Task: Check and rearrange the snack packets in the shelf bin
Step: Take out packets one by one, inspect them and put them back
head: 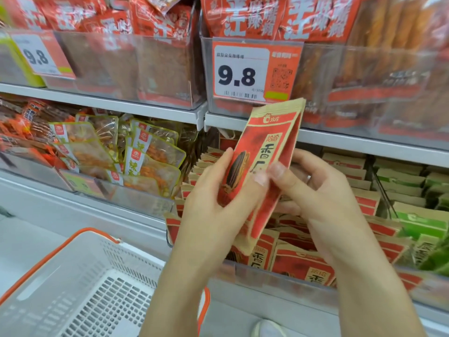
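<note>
packet: I'm holding one red-and-kraft sunflower seed packet (264, 171) up in front of the shelf, tilted, printed face toward me so I can check it.
left hand: my left hand (213, 203) is gripping the lower left edge, thumb pressing on the front, steadying it.
right hand: my right hand (315, 188) is pinching the right edge, fingers curling behind.
bin: the shelf bin (279, 276) is sitting just below, with matching packets standing in rows.
basket: a white basket (80, 283) is waiting at lower left.
judgement: likely inspecting before slotting back.

clear bin (279, 276) on lower shelf (364, 142) holds red packets (298, 261).
</note>
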`<state>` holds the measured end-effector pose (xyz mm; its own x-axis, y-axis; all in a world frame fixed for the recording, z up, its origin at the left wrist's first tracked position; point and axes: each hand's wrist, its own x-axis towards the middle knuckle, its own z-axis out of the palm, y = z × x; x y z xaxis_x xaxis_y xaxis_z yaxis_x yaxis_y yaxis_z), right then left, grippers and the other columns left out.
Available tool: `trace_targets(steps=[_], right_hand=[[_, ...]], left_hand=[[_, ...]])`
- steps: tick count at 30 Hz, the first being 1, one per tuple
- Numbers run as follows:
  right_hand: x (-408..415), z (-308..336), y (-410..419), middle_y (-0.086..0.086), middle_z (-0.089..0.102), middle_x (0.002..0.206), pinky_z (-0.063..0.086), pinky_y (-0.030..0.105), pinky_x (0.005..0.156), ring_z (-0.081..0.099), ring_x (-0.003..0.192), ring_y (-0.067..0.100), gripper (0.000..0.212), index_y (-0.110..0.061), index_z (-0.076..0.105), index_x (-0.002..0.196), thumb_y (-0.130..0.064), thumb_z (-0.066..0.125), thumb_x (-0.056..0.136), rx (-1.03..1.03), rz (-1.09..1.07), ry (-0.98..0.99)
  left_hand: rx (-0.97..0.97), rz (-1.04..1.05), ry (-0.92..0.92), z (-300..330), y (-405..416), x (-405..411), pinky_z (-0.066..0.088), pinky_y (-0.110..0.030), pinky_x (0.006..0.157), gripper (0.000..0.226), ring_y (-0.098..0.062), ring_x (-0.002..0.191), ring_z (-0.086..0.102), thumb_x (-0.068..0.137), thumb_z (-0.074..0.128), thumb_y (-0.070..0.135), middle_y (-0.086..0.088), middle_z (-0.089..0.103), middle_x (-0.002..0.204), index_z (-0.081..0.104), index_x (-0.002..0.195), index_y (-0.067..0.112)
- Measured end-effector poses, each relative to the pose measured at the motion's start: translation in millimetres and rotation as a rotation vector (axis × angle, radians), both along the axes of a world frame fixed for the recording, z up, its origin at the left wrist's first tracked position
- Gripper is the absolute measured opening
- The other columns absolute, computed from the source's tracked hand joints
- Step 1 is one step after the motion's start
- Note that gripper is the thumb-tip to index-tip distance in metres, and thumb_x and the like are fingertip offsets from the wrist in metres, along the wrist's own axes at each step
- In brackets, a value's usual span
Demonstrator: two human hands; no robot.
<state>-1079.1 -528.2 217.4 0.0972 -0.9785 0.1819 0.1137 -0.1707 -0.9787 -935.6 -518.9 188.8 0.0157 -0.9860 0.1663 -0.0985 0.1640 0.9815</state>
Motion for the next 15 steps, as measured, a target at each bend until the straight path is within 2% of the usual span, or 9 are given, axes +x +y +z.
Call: trace_targets(steps=[2, 4, 10, 13, 15], right_hand=[[-2, 1, 1, 0.001, 0.075, 0.094, 0.057, 0.025, 0.064, 0.073, 0.083, 0.016, 0.049, -0.019, 0.066, 0.111, -0.038, 0.069, 0.066, -0.004, -0.009, -0.017], [-1, 2, 2, 0.001, 0.075, 0.094, 0.056, 0.023, 0.063, 0.073, 0.082, 0.015, 0.046, -0.019, 0.067, 0.109, -0.039, 0.066, 0.068, -0.007, -0.017, -0.017], [-3, 7, 2, -0.008, 0.075, 0.087, 0.055, 0.020, 0.060, 0.072, 0.074, 0.012, 0.032, -0.023, 0.070, 0.095, -0.047, 0.055, 0.078, -0.085, -0.212, 0.037], [-8, 11, -1, -0.004, 0.075, 0.082, 0.053, 0.019, 0.058, 0.071, 0.070, 0.011, 0.029, -0.024, 0.071, 0.087, -0.050, 0.059, 0.084, -0.100, -0.269, -0.022], [-11, 15, -3, -0.004, 0.074, 0.079, 0.052, 0.019, 0.058, 0.070, 0.068, 0.010, 0.029, -0.023, 0.070, 0.083, -0.050, 0.060, 0.082, -0.108, -0.263, -0.041]], left_hand=[[0.023, -0.111, 0.017, 3, 5, 4, 0.050, -0.027, 0.098, 0.098, 0.004, 0.120, 0.057, 0.057, 0.068, 0.067, 0.021, 0.059, 0.133, 0.041, 0.147, 0.038], [-0.002, -0.119, 0.014, 1, 7, 6, 0.050, -0.025, 0.095, 0.103, 0.004, 0.120, 0.057, 0.055, 0.073, 0.060, 0.023, 0.060, 0.132, 0.038, 0.148, 0.037], [0.023, -0.193, 0.107, -2, 8, 14, 0.048, -0.008, 0.083, 0.087, 0.006, 0.115, 0.060, 0.059, 0.070, 0.048, 0.028, 0.065, 0.122, 0.048, 0.142, 0.033], [0.024, -0.227, 0.097, -4, 8, 16, 0.048, -0.009, 0.083, 0.084, 0.005, 0.117, 0.059, 0.058, 0.070, 0.047, 0.029, 0.063, 0.125, 0.050, 0.140, 0.036], [0.023, -0.245, 0.097, -5, 7, 15, 0.048, -0.009, 0.084, 0.084, 0.003, 0.118, 0.060, 0.058, 0.070, 0.047, 0.027, 0.063, 0.127, 0.051, 0.139, 0.037]])
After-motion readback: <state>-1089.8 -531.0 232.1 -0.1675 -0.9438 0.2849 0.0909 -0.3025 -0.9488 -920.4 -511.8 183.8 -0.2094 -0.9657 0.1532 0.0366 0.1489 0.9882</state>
